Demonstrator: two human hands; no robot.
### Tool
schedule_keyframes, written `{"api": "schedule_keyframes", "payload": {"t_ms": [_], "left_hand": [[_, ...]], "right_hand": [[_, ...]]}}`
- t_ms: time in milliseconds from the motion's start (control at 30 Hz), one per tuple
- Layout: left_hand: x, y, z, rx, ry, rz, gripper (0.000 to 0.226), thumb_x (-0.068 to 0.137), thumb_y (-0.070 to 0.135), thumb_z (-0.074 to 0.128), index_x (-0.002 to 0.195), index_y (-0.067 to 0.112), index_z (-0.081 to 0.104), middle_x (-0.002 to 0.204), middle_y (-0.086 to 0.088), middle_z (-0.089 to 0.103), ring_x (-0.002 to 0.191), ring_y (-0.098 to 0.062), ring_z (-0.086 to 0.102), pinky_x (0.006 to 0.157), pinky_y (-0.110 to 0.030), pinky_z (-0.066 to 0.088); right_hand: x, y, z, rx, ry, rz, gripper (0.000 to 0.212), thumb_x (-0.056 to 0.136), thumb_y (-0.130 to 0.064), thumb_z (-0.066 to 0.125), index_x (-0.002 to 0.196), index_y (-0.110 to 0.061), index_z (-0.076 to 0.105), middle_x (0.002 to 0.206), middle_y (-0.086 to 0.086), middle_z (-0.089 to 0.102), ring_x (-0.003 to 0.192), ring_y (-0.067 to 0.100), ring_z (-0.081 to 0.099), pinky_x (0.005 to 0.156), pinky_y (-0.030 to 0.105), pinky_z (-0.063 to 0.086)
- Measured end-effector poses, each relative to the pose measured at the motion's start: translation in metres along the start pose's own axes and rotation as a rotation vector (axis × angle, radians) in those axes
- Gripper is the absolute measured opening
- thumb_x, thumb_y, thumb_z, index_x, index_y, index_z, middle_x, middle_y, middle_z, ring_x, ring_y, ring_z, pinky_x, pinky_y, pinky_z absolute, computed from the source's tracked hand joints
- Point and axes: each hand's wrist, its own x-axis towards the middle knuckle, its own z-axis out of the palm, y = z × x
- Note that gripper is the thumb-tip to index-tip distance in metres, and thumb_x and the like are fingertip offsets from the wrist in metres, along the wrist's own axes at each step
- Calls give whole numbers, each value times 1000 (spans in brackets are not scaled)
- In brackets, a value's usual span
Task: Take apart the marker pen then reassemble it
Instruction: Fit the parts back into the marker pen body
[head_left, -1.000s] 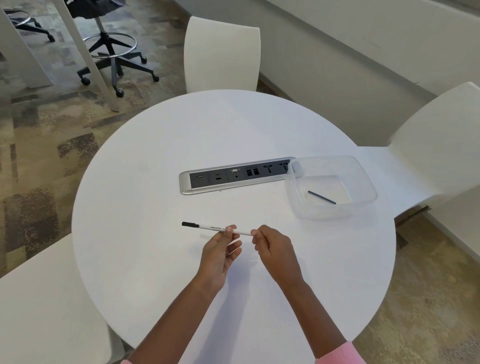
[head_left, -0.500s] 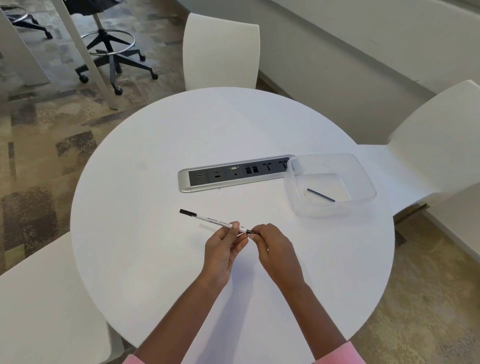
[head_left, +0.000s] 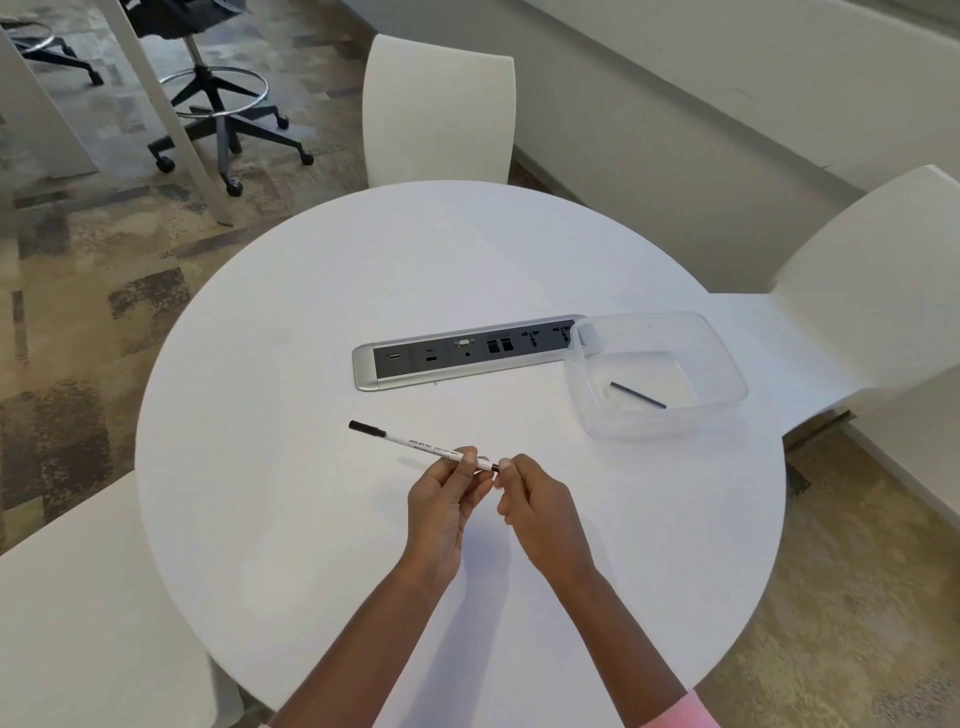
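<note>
Above the table (head_left: 311, 519), marker pen (head_left: 421, 446) points far-left.

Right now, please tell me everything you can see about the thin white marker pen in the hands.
The thin white marker pen has a slim white barrel, seemingly plastic, with small dark print and a black cap at its far left end. It is held nearly level above the round white table. The left hand pinches the barrel near its right end; the right hand pinches the small dark tip there.
</note>
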Motion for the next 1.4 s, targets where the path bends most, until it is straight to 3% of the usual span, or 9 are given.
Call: {"api": "schedule_keyframes", "payload": {"t_ms": [133,300,467,567,700,833,1000,1167,1400], "left_hand": [[0,1,1,1,-7,19,13,88,11,55,80,8,66,66,3,69,66,-8,66,64,-15,55],[-1,0,3,16,-20,16,12,88,11,55,84,6,66,67,1,70,66,-8,67,63,-15,55],[-1,0,5,51,-32,10,11,87,12,56,85,6,65,70,-2,68,65,-9,65,66,-16,56],[-2,1,5,66,-32,33,9,87,10,56,86,7,64,71,-3,66,62,-9,64,66,-16,56],[-3,4,4,32,1,58,9,86,9,56,86,7,65,72,-3,69,65,-12,66,67,-18,57],[-2,6,3,25,19,58,9,86,10,57,86,9,65,71,0,70,68,-10,66,64,-16,56],[-4,7,6,46,-4,86,9,86,10,57,86,9,65,64,5,71,63,-6,66,63,-14,55],[-6,7,8,61,-2,108,9,87,10,56,87,7,65,68,3,69,64,-7,66,63,-14,55],[-7,7,8,70,-14,122,14,89,10,54,94,-1,61,72,-2,66,65,-8,67,64,-15,55]], "right_hand": [[-2,5,1,-116,43,-158,12,95,-29,42,95,-19,49,72,11,65,68,22,60,62,37,47],[0,3,1,-94,91,-155,23,95,-19,42,76,-8,50,65,11,59,64,28,54,59,38,43],[7,-3,1,274,32,146,45,95,-23,41,51,-14,45,34,-6,40,35,10,35,43,22,33],[10,-6,-1,468,-58,284,50,97,-27,36,50,-13,45,29,-6,39,30,10,34,35,16,30],[3,-4,0,198,-10,115,36,97,-35,34,70,-19,53,44,-7,52,42,2,49,47,12,38],[-5,2,1,26,56,-51,11,94,-28,43,89,-21,50,65,-8,60,66,11,60,65,28,48],[-4,-1,-3,-60,121,-188,18,93,-15,44,77,-9,50,69,11,60,69,26,56,63,39,46],[1,-4,-8,-35,33,-188,21,93,-14,44,74,-4,48,66,20,56,59,28,47,56,32,35],[3,-8,-5,238,-91,-27,35,95,-12,39,60,-13,39,50,0,39,47,10,35,49,20,31]]}}
